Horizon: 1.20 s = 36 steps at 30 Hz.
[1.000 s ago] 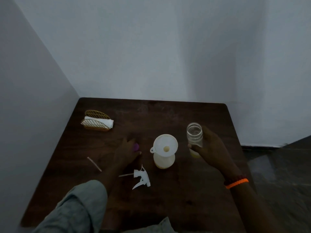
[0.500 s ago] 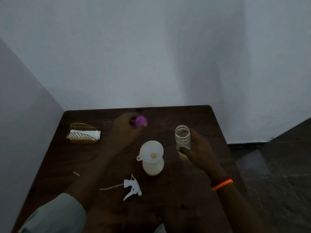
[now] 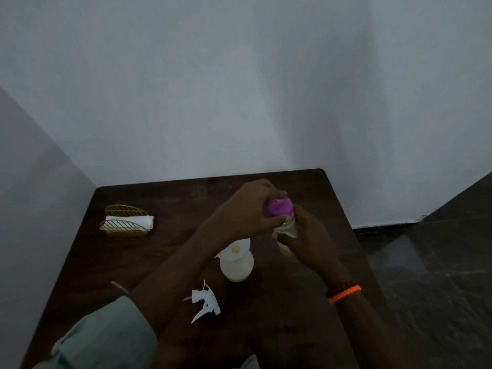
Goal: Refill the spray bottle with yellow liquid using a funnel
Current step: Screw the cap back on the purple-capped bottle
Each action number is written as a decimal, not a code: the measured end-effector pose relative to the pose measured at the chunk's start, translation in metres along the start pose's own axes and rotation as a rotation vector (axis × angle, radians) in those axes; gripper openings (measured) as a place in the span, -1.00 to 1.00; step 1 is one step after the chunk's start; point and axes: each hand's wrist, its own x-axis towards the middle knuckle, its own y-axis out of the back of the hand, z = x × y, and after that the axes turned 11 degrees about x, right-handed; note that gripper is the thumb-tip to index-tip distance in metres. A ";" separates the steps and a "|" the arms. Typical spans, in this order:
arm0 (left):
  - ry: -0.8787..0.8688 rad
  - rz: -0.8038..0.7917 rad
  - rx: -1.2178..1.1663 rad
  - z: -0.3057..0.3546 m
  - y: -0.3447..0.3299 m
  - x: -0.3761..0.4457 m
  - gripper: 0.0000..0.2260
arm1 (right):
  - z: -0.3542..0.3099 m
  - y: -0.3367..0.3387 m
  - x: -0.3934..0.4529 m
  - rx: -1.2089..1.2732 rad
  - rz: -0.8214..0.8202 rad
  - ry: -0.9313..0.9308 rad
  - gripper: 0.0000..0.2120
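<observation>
both hands grip: left hand (image 3: 247, 209) on purple lid (image 3: 280, 206), right hand (image 3: 306, 241) round seemingly near-empty jar (image 3: 287, 230).

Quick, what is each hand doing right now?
Left hand: closed on the purple lid, atop the jar.
Right hand: closed around the glass jar.

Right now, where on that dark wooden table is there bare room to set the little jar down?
The far-left corner behind the gold wire napkin holder is bare, as is the right-hand strip of the dark wooden table beyond the right hand. The middle is crowded: white funnel on the pale spray bottle, white trigger sprayer head.
</observation>
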 end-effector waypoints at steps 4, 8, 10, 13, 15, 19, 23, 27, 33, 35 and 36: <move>0.003 -0.025 0.000 0.001 0.000 -0.001 -0.46 | 0.001 -0.003 -0.003 -0.010 0.013 -0.014 -0.46; -0.053 -0.072 -0.088 0.004 0.008 -0.003 -0.48 | 0.000 -0.005 -0.005 -0.008 -0.001 -0.016 -0.43; -0.092 -0.088 -0.140 0.007 0.011 -0.003 -0.48 | -0.002 -0.006 -0.006 -0.019 -0.015 -0.011 -0.40; -0.017 0.018 -0.113 0.011 0.009 -0.007 -0.37 | -0.006 -0.005 -0.004 -0.014 -0.015 0.016 -0.42; 0.182 0.132 -0.053 0.011 0.007 -0.011 -0.23 | -0.011 -0.003 -0.002 0.000 -0.010 0.024 -0.46; 0.196 0.154 -0.151 0.011 0.001 -0.016 -0.44 | -0.011 0.000 0.000 0.005 0.007 -0.016 -0.47; 0.166 0.174 -0.219 0.022 -0.007 -0.014 -0.41 | -0.012 -0.004 0.000 -0.011 -0.012 -0.016 -0.46; 0.208 0.240 -0.247 0.026 -0.009 -0.008 -0.49 | -0.015 -0.008 -0.002 0.005 0.009 -0.020 -0.53; 0.287 0.203 -0.317 0.009 0.006 -0.017 -0.30 | -0.015 0.001 -0.003 0.005 0.017 -0.021 -0.47; 0.260 0.171 -0.363 0.013 0.006 -0.018 -0.31 | -0.015 0.001 -0.002 0.014 0.023 -0.026 -0.47; 0.245 0.169 -0.384 0.017 0.006 -0.018 -0.31 | -0.016 0.000 -0.002 0.009 0.025 -0.025 -0.47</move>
